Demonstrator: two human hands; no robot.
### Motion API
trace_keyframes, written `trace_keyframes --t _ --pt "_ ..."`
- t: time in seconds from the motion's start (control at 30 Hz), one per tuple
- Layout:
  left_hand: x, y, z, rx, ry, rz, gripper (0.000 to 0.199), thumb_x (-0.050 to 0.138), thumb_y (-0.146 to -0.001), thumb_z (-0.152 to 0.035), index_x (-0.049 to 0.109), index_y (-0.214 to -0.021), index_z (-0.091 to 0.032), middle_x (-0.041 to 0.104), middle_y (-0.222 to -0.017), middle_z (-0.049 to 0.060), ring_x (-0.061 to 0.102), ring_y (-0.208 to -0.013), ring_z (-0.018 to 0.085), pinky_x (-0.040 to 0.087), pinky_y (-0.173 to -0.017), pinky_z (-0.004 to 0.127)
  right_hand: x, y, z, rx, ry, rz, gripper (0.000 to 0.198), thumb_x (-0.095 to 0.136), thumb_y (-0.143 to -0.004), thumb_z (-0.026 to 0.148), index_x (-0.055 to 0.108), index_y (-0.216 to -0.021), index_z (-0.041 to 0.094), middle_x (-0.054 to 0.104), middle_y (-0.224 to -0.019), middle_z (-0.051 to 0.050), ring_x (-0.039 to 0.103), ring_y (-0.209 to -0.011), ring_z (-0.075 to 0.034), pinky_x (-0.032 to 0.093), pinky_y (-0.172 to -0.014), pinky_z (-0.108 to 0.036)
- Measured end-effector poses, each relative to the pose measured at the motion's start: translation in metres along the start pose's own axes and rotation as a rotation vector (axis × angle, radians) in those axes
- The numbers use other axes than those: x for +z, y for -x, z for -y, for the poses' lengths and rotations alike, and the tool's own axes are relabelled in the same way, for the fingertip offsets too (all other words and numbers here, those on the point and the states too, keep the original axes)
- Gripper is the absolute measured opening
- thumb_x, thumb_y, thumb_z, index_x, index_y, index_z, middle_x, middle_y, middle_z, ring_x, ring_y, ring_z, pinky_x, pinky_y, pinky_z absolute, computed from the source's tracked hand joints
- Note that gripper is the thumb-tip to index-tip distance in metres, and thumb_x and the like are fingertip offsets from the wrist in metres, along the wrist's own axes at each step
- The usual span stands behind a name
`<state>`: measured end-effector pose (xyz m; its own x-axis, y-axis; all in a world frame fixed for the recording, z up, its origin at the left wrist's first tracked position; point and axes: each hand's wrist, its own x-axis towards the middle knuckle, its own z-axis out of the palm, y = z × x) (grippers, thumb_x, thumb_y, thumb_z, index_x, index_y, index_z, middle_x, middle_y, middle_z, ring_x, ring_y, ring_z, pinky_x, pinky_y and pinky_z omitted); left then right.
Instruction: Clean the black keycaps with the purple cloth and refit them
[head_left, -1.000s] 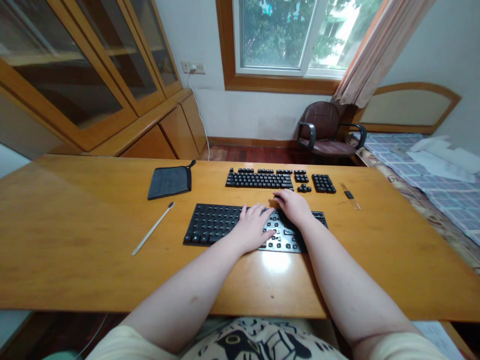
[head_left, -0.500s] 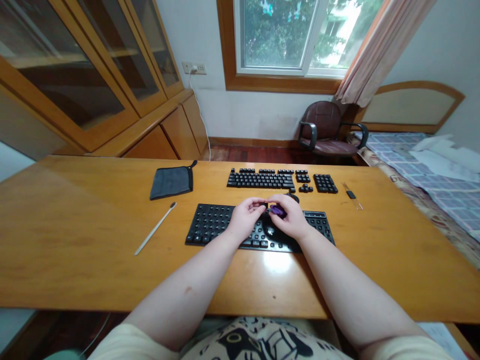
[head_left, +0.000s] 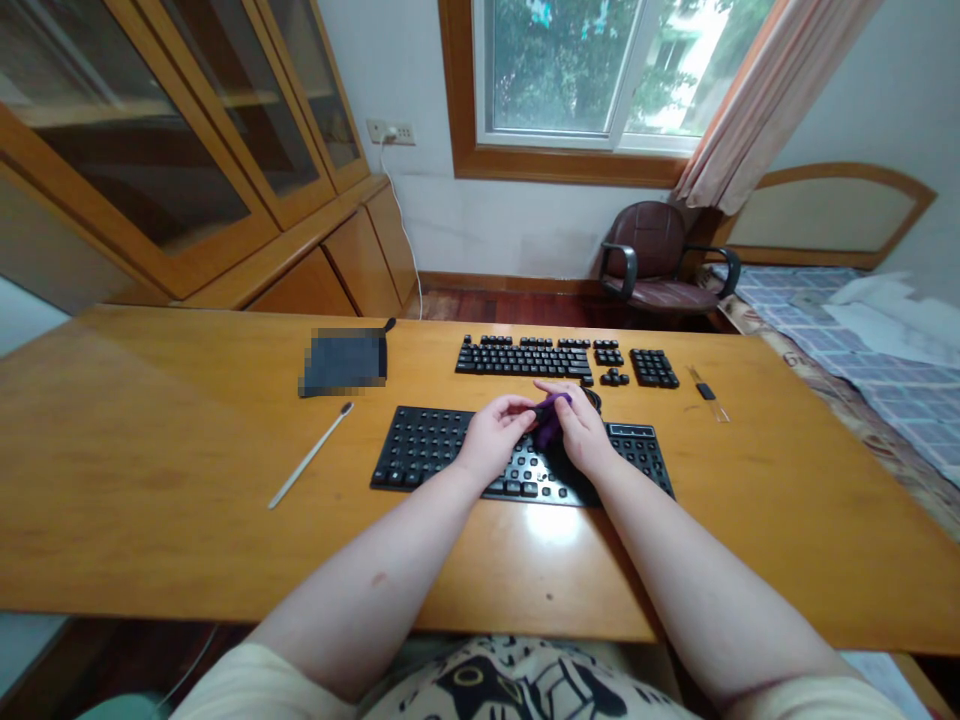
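Observation:
Over the middle of a black keyboard base (head_left: 429,448), most of its keys stripped of their caps, my two hands meet. My left hand (head_left: 491,435) pinches a small black piece (head_left: 538,413) between thumb and fingers; its kind is too small to make out. A purple cloth (head_left: 549,428) hangs from my right hand (head_left: 581,430), whose thumb and fingers are closed on it against the black piece. Just behind the right hand lies a coiled black cable (head_left: 594,399), partly hidden. The hands cover part of the base.
Loose keycaps (head_left: 523,358) lie in keyboard order behind the base, with the number pad caps (head_left: 654,368) to their right. A wire keycap puller (head_left: 706,392) lies farther right. On the left are a long-handled brush (head_left: 311,455) and a dark pouch (head_left: 345,362).
The purple cloth, earlier bunched in my right palm, now hangs down between the hands around the black piece. My right fingers have stretched farther forward; the left hand stays nearly in place.

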<state>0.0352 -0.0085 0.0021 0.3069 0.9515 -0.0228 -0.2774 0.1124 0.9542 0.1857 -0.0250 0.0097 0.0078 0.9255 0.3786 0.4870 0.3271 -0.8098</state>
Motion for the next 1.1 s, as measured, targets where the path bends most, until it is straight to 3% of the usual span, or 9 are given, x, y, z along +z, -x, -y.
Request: trace_keyframes --t 0.1,0.23,0.3,0.4,0.57,0.77,0.93,1.1 --pt "0.000 0.001 0.000 0.027 -0.025 0.000 0.024 0.067 -0.067 -0.027 0.058 -0.085 -0.015 0.063 -0.082 0.002 0.061 -0.080 0.014 0.050 -0.082 0.034 0.001 0.000 -0.003 0.116 -0.081 -0.012 0.040 0.036 -0.088 0.045 0.055 -0.115 0.023 0.060 -0.094 -0.006 0.057 -0.088 -0.019 0.046 -0.081 -0.035" --pt "-0.001 -0.001 0.001 0.032 -0.071 -0.032 0.022 0.066 -0.068 -0.029 0.058 -0.082 -0.015 0.062 -0.078 0.001 0.060 -0.074 0.012 0.050 -0.079 0.031 0.005 0.002 -0.009 0.225 -0.375 0.081 0.044 0.035 -0.086 0.051 0.053 -0.112 0.021 0.064 -0.082 -0.005 0.060 -0.068 -0.017 0.050 -0.062 -0.031" --pt "-0.002 -0.002 0.001 0.037 -0.078 -0.070 0.021 0.065 -0.069 -0.030 0.059 -0.083 -0.015 0.063 -0.078 0.001 0.061 -0.073 0.012 0.050 -0.078 0.031 0.006 0.003 -0.011 0.250 -0.498 0.121 0.045 0.030 -0.087 0.050 0.055 -0.108 0.020 0.065 -0.082 -0.005 0.061 -0.067 -0.017 0.051 -0.062 -0.032" --pt "-0.004 -0.003 -0.002 0.032 -0.056 -0.123 0.022 0.066 -0.068 -0.030 0.061 -0.083 -0.014 0.064 -0.078 0.002 0.062 -0.072 0.013 0.051 -0.077 0.032 0.005 0.002 -0.010 0.265 -0.584 0.151 0.034 0.048 -0.081 0.043 0.060 -0.103 0.020 0.066 -0.087 -0.004 0.061 -0.069 -0.016 0.051 -0.069 -0.033" --pt "-0.004 -0.001 -0.007 0.049 -0.125 -0.140 0.022 0.068 -0.067 -0.030 0.065 -0.082 -0.014 0.068 -0.081 0.005 0.063 -0.075 0.015 0.051 -0.079 0.034 0.008 0.001 -0.010 0.266 -0.609 0.175 0.038 0.072 -0.064 0.030 0.064 -0.100 0.022 0.068 -0.087 -0.003 0.062 -0.075 -0.016 0.050 -0.071 -0.032" --pt "-0.003 0.000 -0.007 0.066 -0.085 -0.061 0.030 0.070 -0.064 -0.022 0.063 -0.092 -0.014 0.067 -0.087 0.005 0.062 -0.081 0.015 0.049 -0.083 0.034 0.011 -0.001 -0.012 0.287 -0.649 0.052 0.034 0.077 -0.055 0.025 0.065 -0.087 0.021 0.067 -0.079 0.000 0.061 -0.070 -0.013 0.050 -0.069 -0.030" --pt "-0.003 -0.001 -0.006 0.055 -0.051 -0.122 0.026 0.071 -0.061 -0.021 0.059 -0.083 -0.014 0.065 -0.078 0.002 0.061 -0.076 0.013 0.049 -0.079 0.031 0.005 -0.001 -0.008 0.319 -0.549 0.077 0.029 0.074 -0.061 0.029 0.069 -0.087 0.019 0.069 -0.082 -0.003 0.062 -0.074 -0.017 0.049 -0.072 -0.032" --pt "-0.002 -0.001 -0.006 0.021 -0.033 -0.101 0.024 0.073 -0.059 -0.022 0.060 -0.077 -0.013 0.065 -0.076 0.002 0.061 -0.074 0.013 0.049 -0.080 0.031 0.001 -0.002 -0.010 0.166 -0.424 0.081 0.020 0.065 -0.073 0.030 0.071 -0.090 0.021 0.067 -0.093 -0.004 0.060 -0.089 -0.019 0.044 -0.086 -0.034"
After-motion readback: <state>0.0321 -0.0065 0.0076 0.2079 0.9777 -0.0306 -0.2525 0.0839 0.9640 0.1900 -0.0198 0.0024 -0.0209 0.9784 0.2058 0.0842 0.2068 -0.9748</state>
